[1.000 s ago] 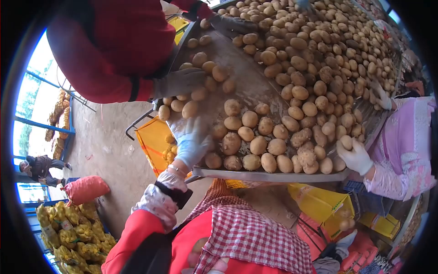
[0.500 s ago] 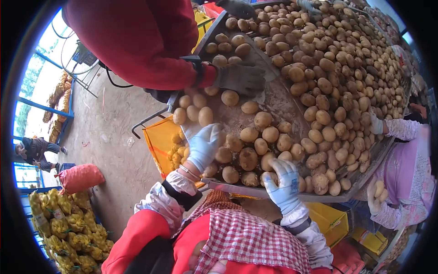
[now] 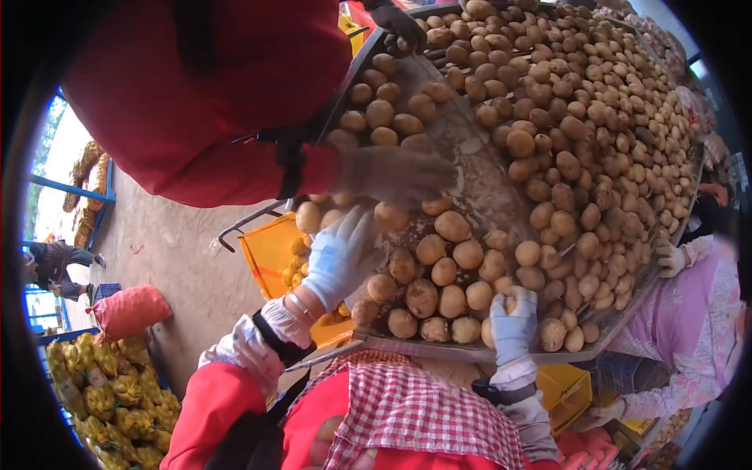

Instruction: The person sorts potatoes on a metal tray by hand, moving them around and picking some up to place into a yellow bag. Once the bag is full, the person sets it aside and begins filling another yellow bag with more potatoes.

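Both of my hands wear light blue and white gloves. My left hand (image 3: 341,254) is over the table's left edge, its fingers stretched out against the potatoes (image 3: 381,287) there. At the front edge of the metal table (image 3: 478,160), the bent fingers of my right hand (image 3: 513,317) close around a potato (image 3: 509,301). Between my hands lie several loose potatoes. A co-worker's dark-gloved hand (image 3: 399,174), blurred, reaches across just beyond my left hand.
A large potato heap (image 3: 595,133) covers the table's right side. A yellow crate (image 3: 274,251) with potatoes hangs at the left edge. A co-worker in a red sleeve (image 3: 227,168) leans in from the left; another in pink (image 3: 685,313) stands right. Filled bags (image 3: 117,392) lie lower left.
My right hand has moved slightly right and closed around a potato. The red-sleeved arm has come nearer to my left hand. More potatoes lie at the table's far left, and the pink-clad co-worker's hands have shifted.
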Tool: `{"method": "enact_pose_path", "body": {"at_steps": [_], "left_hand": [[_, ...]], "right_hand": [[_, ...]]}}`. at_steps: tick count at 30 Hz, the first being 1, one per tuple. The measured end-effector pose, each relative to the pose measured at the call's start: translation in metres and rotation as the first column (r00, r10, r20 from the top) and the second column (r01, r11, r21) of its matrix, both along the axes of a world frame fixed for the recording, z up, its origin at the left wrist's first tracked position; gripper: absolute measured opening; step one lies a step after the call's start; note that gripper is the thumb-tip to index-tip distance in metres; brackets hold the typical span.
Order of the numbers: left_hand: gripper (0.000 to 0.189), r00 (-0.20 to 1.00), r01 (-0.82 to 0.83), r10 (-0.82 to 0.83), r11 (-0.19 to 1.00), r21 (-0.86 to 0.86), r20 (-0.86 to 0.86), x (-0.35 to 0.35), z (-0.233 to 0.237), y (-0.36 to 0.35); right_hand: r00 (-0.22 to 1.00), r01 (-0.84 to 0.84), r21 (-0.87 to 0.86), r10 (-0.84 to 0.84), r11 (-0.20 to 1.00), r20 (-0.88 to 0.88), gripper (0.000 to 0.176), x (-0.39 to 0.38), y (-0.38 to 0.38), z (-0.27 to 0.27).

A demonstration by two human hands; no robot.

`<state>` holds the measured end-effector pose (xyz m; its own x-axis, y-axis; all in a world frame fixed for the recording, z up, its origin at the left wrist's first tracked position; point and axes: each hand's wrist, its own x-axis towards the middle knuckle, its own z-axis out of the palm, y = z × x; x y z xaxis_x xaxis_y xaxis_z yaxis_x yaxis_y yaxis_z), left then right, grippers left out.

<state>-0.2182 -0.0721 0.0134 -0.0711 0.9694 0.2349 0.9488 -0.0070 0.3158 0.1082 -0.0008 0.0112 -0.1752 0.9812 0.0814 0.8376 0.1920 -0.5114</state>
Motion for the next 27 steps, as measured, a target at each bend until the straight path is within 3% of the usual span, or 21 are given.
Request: {"method": "enact_pose_path", "body": {"at_steps": [1,3,4,5,7,8,9,10,11,13,14,15,16,17,18,19,20,21,23,25,27], "left_hand": [[0.052,0.992,-0.045,0.048,0.999,-0.027,0.12,0.003,0.003,0.013],[0.042,0.995,-0.029,0.036,0.996,-0.08,0.088,0.002,-0.017,0.044],[0.04,0.99,0.004,0.029,0.974,-0.227,0.138,0.002,-0.019,0.061],[0.037,0.982,0.041,0.03,0.93,-0.365,0.188,0.004,-0.019,0.072],[0.03,0.98,0.034,0.023,0.961,-0.276,0.2,0.011,-0.01,0.072],[0.032,0.907,-0.061,0.167,0.96,-0.274,0.385,0.017,-0.004,0.067],[0.036,0.781,-0.145,0.293,0.944,-0.295,0.552,0.026,0.002,0.059],[0.036,0.633,-0.024,0.188,0.974,-0.224,0.751,0.042,0.016,0.051],[0.036,0.434,0.078,0.077,0.989,-0.123,0.898,0.061,0.028,0.046],[0.04,0.661,0.28,-0.44,0.896,0.344,0.608,0.091,0.035,0.053],[0.04,0.664,0.276,-0.442,0.895,0.351,0.603,0.082,0.03,0.057],[0.041,0.813,0.196,-0.317,0.939,0.284,0.488,0.064,0.019,0.061],[0.043,0.921,0.098,-0.176,0.968,0.23,0.347,0.043,0.013,0.066],[0.051,0.97,-0.108,0.14,0.98,-0.165,0.198,0.018,0.015,0.074],[0.055,0.989,-0.146,0.146,0.989,0.002,0.009,-0.012,-0.023,0.07],[0.057,0.994,-0.111,0.112,0.994,0.021,-0.003,-0.016,-0.006,0.059],[0.058,0.994,-0.101,0.099,0.995,-0.029,-0.049,-0.015,-0.006,0.048],[0.059,0.992,-0.092,0.084,0.993,-0.079,-0.095,-0.01,-0.008,0.036],[0.052,0.994,0.031,-0.04,0.995,-0.091,-0.098,0.003,-0.012,0.012],[0.046,0.982,0.154,-0.165,0.982,-0.112,-0.093,0.002,-0.013,0.008],[0.043,0.979,0.011,0.022,0.986,-0.164,0.204,-0.014,-0.006,0.028]], "right_hand": [[1.0,-0.01,0.033,0.01,0.999,0.002,0.014,-0.012,-0.005,-0.001],[0.955,-0.217,0.04,0.221,0.975,-0.2,0.012,-0.036,-0.006,0.012],[0.914,-0.291,-0.093,0.249,0.952,-0.32,0.009,-0.044,-0.004,0.016],[0.863,-0.264,-0.327,0.071,0.907,-0.499,0.006,-0.041,-0.004,-0.002],[0.622,-0.434,-0.555,-0.21,0.71,-0.755,0.028,-0.031,0.008,0.0],[0.617,-0.441,-0.543,-0.199,0.714,-0.762,0.028,-0.034,0.016,0.007],[0.436,-0.613,-0.572,-0.371,0.545,-0.82,0.041,-0.035,0.018,0.017],[0.263,-0.771,-0.52,-0.559,0.369,-0.787,0.056,-0.037,0.018,0.022],[0.259,-0.77,-0.517,-0.559,0.373,-0.788,0.056,-0.041,0.016,0.017],[0.334,-0.702,-0.53,-0.438,0.475,-0.835,0.075,-0.057,0.014,0.009],[0.234,-0.729,-0.546,-0.6,0.413,-0.765,0.075,-0.062,0.019,0.019],[0.203,-0.719,-0.513,-0.563,0.47,-0.801,0.075,-0.059,0.024,0.018],[0.256,-0.631,-0.517,-0.473,0.579,-0.843,0.071,-0.055,0.032,0.032],[0.318,-0.537,-0.497,-0.382,0.682,-0.868,0.067,-0.051,0.042,0.045],[0.673,-0.283,-0.35,-0.075,0.893,-0.736,0.063,-0.049,0.06,0.047],[0.927,-0.121,-0.039,0.099,0.992,-0.361,0.06,-0.047,0.077,0.049],[0.992,0.029,-0.018,-0.031,0.999,-0.124,0.058,-0.044,0.087,0.047],[0.991,0.029,-0.012,-0.031,1.0,-0.127,0.058,-0.047,0.092,0.05],[0.956,-0.152,-0.292,0.216,0.944,0.2,0.061,-0.059,0.094,0.055],[0.966,-0.211,-0.448,0.257,0.869,0.042,0.066,-0.078,0.077,0.059],[0.926,-0.376,-0.39,0.359,0.841,-0.118,0.067,-0.08,0.066,0.038]]}}
